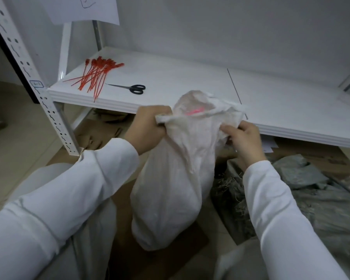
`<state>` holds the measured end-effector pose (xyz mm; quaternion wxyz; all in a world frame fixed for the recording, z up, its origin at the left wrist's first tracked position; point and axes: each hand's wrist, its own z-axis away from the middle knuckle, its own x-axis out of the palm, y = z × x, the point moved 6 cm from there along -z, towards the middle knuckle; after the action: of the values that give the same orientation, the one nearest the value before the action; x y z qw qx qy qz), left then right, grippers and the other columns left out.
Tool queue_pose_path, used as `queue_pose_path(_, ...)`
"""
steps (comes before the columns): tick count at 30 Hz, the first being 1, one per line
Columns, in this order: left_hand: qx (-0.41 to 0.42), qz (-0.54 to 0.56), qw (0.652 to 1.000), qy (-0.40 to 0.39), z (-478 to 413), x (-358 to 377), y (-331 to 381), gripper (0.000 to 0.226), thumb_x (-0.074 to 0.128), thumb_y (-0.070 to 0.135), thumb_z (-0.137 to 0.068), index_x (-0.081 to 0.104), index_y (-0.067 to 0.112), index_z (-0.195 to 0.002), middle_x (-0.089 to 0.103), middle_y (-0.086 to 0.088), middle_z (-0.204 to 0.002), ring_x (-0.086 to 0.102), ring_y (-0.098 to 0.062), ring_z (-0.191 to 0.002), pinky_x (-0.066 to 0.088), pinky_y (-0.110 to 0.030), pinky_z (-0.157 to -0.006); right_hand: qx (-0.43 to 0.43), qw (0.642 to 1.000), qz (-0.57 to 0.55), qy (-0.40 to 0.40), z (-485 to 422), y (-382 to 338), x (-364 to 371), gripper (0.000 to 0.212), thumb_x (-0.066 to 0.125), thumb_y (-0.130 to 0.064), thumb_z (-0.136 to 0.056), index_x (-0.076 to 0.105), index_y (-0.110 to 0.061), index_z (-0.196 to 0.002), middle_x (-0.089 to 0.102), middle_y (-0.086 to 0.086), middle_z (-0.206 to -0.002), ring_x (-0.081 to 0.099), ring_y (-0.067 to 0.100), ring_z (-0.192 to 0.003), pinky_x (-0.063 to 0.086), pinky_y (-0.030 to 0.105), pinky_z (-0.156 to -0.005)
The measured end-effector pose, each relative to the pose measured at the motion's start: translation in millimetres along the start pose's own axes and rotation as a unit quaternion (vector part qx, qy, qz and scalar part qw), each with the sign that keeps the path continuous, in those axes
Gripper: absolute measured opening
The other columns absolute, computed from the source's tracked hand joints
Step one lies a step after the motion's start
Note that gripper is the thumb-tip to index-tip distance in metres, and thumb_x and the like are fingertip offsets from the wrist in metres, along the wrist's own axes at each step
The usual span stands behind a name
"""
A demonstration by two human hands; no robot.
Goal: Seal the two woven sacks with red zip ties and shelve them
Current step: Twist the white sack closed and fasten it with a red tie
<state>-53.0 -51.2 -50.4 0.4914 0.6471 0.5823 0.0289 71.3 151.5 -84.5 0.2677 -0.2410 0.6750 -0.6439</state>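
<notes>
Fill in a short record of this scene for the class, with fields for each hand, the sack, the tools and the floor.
left hand: grips the mouth edge of the white sack
right hand: pinches the fabric on the mouth's other side
sack: full, upright, no tie visible on it
red zip ties: loose pile at the left end of the shelf
scissors: closed, right of the ties
floor: grey bundle to the right of the sack

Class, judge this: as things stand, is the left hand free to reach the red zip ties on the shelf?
Probably not yet: the left hand grips the sack, though the zip ties lie uncovered on the shelf.
</notes>
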Motion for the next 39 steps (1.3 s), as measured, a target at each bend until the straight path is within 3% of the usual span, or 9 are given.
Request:
queue_pose_path(3, -0.073, -0.051, 0.988, 0.123, -9.0, -26.9, -9.4, 0.034, 0.055, -0.007, -0.072, 0.043, 0.022, -0.058, 0.047, 0.006, -0.058, 0.039, -0.015, -0.061, 0.029, -0.019, -0.053, -0.03, 0.998, -0.058, 0.025, 7.9, -17.8, -18.2, 0.003, 0.066, -0.003, -0.079, 0.064, -0.005, -0.077, 0.06, 0.014, -0.076, 0.056, 0.025, -0.067, 0.045, 0.037, -0.06)
queue_pose_path(6, -0.121, -0.054, 0.977, 0.168, -10.5, -39.3, -20.6, 0.014, 0.053, -0.002, -0.079, 0.05, 0.01, -0.072, 0.053, -0.004, -0.071, 0.043, -0.019, -0.066, 0.035, -0.02, -0.057, -0.042, 0.997, -0.057, -0.031, 22.4, -22.5, -10.8, 0.016, 0.062, 0.009, -0.077, 0.062, -0.006, -0.071, 0.058, 0.005, -0.063, 0.054, 0.019, -0.055, 0.041, 0.024, -0.051)
queue_pose_path(8, -0.156, -0.035, 0.977, 0.142, -9.2, -34.6, -27.6, 0.004, 0.058, 0.005, -0.083, 0.055, 0.008, -0.082, 0.058, -0.006, -0.082, 0.05, -0.022, -0.075, 0.042, -0.03, -0.065, -0.014, 0.997, -0.004, -0.08, 28.4, -13.1, -1.6, 0.013, 0.067, 0.009, -0.075, 0.067, -0.002, -0.081, 0.067, 0.01, -0.076, 0.064, 0.024, -0.067, 0.049, 0.027, -0.055)
queue_pose_path(13, -0.156, -0.099, 0.983, 0.007, -6.5, -11.6, -24.0, 0.013, 0.066, 0.019, -0.087, 0.063, 0.007, -0.089, 0.059, -0.002, -0.093, 0.052, -0.016, -0.083, 0.036, -0.021, -0.071, 0.094, 0.983, 0.042, -0.152, 31.7, 13.6, 1.4, 0.028, 0.076, -0.005, -0.075, 0.06, -0.012, -0.096, 0.06, 0.01, -0.118, 0.067, 0.023, -0.088, 0.05, 0.026, -0.048)
queue_pose_path(19, -0.15, -0.055, 0.987, -0.005, -2.1, -14.4, -8.7, 0.009, 0.069, 0.021, -0.082, 0.066, 0.012, -0.085, 0.058, 0.009, -0.089, 0.051, -0.006, -0.081, 0.039, -0.019, -0.072, 0.058, 0.998, -0.002, -0.003, 24.1, 4.8, -17.1, 0.055, 0.073, -0.02, -0.081, 0.047, -0.018, -0.129, 0.051, 0.005, -0.135, 0.069, 0.021, -0.086, 0.053, 0.034, -0.06)
queue_pose_path(24, -0.186, 0.006, 0.98, -0.073, 3.6, -4.4, -10.9, 0.04, 0.062, 0.041, -0.084, 0.067, 0.002, -0.081, 0.067, -0.012, -0.093, 0.059, -0.019, -0.082, 0.046, -0.027, -0.074, 0.026, 1.0, 0.013, -0.006, 28.6, -3.9, -11.7, 0.062, 0.071, -0.025, -0.085, 0.041, -0.026, -0.139, 0.048, -0.002, -0.138, 0.071, 0.023, -0.084, 0.05, 0.034, -0.06)
queue_pose_path(28, -0.222, -0.001, 0.965, -0.138, 6.6, -3.6, -14.0, 0.023, 0.065, 0.022, -0.08, 0.07, 0.0, -0.077, 0.067, -0.016, -0.108, 0.06, -0.022, -0.092, 0.045, -0.023, -0.074, 0.017, 0.999, 0.032, -0.019, 36.3, -8.2, 5.0, 0.062, 0.067, -0.042, -0.085, 0.039, -0.026, -0.139, 0.057, -0.008, -0.118, 0.071, 0.027, -0.083, 0.052, 0.034, -0.059)
queue_pose_path(33, -0.248, -0.014, 0.933, -0.26, 20.2, 7.7, -10.9, 0.012, 0.066, 0.024, -0.074, 0.075, 0.018, -0.068, 0.073, -0.001, -0.081, 0.066, -0.018, -0.087, 0.055, -0.037, -0.083, 0.041, 0.988, 0.149, -0.025, 40.7, 2.2, 20.0, 0.101, 0.072, -0.076, -0.049, 0.04, -0.032, -0.135, 0.057, -0.008, -0.107, 0.065, 0.024, -0.099, 0.058, 0.046, -0.081)
queue_pose_path(39, -0.247, -0.096, 0.944, -0.196, 14.9, -3.3, -16.7, 0.022, 0.065, 0.008, -0.072, 0.073, 0.01, -0.093, 0.07, -0.008, -0.096, 0.062, -0.024, -0.089, 0.053, -0.031, -0.068, 0.029, 0.988, 0.154, 0.011, 34.9, 6.2, 11.6, 0.059, 0.077, -0.065, -0.049, 0.069, -0.028, -0.095, 0.072, -0.011, -0.097, 0.066, 0.01, -0.095, 0.055, 0.043, -0.088)
